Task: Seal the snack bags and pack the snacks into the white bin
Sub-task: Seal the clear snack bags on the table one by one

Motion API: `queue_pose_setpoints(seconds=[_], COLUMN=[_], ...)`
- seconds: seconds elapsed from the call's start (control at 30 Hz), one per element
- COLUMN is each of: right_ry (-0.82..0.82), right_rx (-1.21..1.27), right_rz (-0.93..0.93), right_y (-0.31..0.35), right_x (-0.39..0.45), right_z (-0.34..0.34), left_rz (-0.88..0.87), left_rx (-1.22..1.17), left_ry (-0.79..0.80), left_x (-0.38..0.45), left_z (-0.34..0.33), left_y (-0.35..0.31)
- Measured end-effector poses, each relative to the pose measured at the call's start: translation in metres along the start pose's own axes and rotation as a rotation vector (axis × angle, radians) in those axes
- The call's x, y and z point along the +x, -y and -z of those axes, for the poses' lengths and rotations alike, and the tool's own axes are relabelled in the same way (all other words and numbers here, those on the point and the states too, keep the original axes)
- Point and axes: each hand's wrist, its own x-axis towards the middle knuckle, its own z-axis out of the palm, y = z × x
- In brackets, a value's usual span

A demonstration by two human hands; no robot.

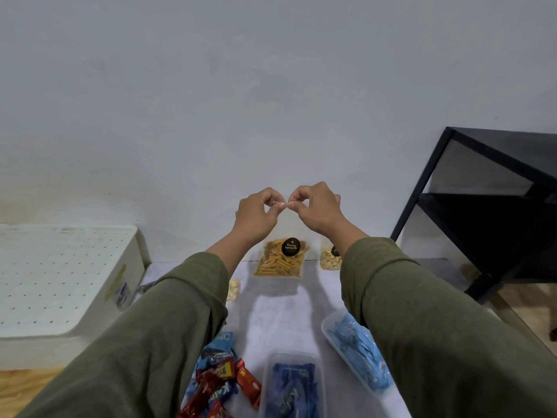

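I hold a clear snack bag (283,260) of orange sticks upright above the table; it has a round black label. My left hand (259,214) and my right hand (316,211) both pinch its top edge, fingertips almost touching at the middle. Behind my right forearm a second clear bag (330,259) of pale snacks peeks out. The white bin (60,282) stands at the left with a perforated lid on top. A small bag of pastel sweets (233,289) lies beside my left sleeve.
A pile of red and blue wrapped snacks (220,384) lies near the front. Two clear trays hold dark blue packets (292,387) and light blue packets (358,351). A black metal shelf (482,212) stands at the right against the wall.
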Motion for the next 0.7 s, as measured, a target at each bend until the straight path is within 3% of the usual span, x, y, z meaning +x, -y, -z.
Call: queue_pose_setpoints(seconds=[0.7], right_ry=[-0.030], right_rx=[-0.002], right_rz=[0.022], right_y=[0.012], right_x=[-0.006], right_z=[-0.009], left_rz=[0.003], left_rx=[0.032], left_ry=[-0.060], left_x=[0.001], left_z=[0.021], left_y=[0.005])
